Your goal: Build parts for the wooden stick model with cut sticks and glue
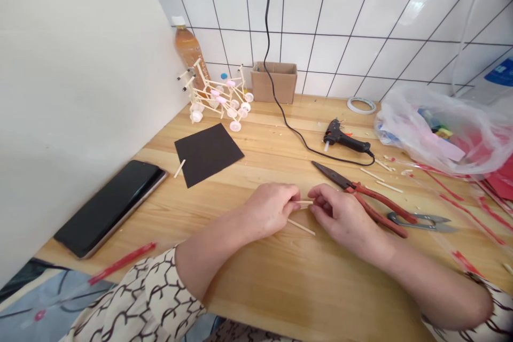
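Note:
Between my two hands runs a short pale wooden stick [304,202], pinched at one end by each. My left hand [273,207] is closed on its left end, and my right hand [336,214] is closed on the right end. Fingers cover both ends, and I cannot tell whether it is one stick or two side by side. A second wooden stick [302,226] lies slanted on the table just below my hands. Close by my right hand are long-nosed pliers [360,192] with red handles, lying over grey thread snips [425,220].
A black square card [208,154] and a phone [110,208] lie left. Small stick-built models with wheels [220,96] stand behind, near a bottle [188,43] and cardboard box [276,83]. A corded glue gun [347,139], tape roll [361,105] and plastic bag [441,128] are right.

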`<control>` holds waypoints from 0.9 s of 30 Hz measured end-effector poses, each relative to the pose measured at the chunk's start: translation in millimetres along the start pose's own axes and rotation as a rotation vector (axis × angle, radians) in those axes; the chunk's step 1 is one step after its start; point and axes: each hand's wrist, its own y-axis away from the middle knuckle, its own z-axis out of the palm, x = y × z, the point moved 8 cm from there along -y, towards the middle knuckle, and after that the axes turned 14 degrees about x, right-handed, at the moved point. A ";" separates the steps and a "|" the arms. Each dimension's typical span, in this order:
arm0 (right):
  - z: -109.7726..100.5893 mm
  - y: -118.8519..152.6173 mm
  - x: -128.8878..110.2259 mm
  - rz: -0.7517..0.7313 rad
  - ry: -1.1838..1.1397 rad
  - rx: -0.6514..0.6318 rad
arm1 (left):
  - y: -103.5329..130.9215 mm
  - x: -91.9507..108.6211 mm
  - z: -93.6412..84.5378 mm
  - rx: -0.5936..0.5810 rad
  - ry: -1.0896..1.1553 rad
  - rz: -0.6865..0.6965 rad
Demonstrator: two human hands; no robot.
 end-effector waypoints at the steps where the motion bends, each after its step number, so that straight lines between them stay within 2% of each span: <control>1: -0.7 -0.2 1.2 0.000 0.017 0.003 | 0.0 0.4 0.5 0.004 -0.014 0.019; 6: -6.0 -0.7 3.3 0.002 0.093 -0.011 | -0.2 1.4 1.4 0.042 -0.144 0.111; 9: -7.6 2.7 -4.8 -0.023 0.129 -0.053 | -0.3 1.2 1.3 0.065 -0.192 0.146; 16: 8.6 22.5 -24.7 -0.122 0.275 -0.227 | -1.0 2.8 -1.1 0.103 -0.217 0.186; 21: 14.4 26.7 -29.7 -0.213 0.310 -0.229 | -2.0 2.0 -1.8 0.110 -0.206 0.172; 27: 10.1 20.3 -35.2 -0.364 0.432 -0.159 | -2.6 -1.1 -1.9 0.094 -0.190 0.140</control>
